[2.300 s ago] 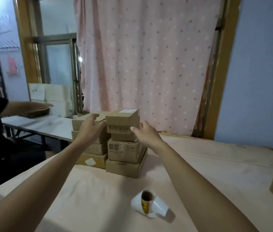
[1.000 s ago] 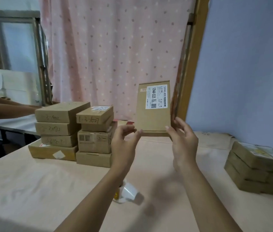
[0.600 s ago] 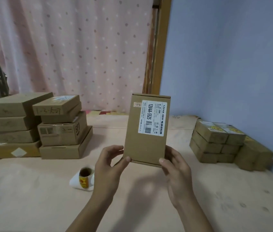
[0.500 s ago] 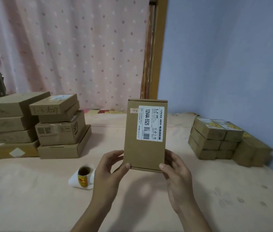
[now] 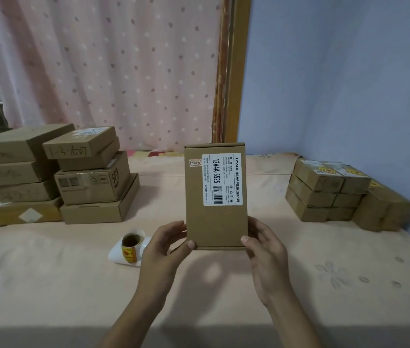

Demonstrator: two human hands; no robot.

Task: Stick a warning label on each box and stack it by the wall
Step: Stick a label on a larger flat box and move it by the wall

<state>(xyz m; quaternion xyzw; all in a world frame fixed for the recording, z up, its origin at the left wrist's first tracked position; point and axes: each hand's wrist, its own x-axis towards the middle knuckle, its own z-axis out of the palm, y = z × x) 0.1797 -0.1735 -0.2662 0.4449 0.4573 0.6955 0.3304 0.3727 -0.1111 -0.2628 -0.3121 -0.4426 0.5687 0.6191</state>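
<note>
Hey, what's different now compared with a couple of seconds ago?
The left hand and right hand lifted the top box off the right-hand pile and brought it toward the person. They now hold it upright by its lower edge, white printed sticker facing the camera. The label roll, the pile beside it and the stack by the wall stayed put.

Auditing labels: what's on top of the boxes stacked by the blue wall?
Yellow warning labels show on the top boxes. Lower boxes' top faces are covered by those above, so labels there cannot be seen.
</note>
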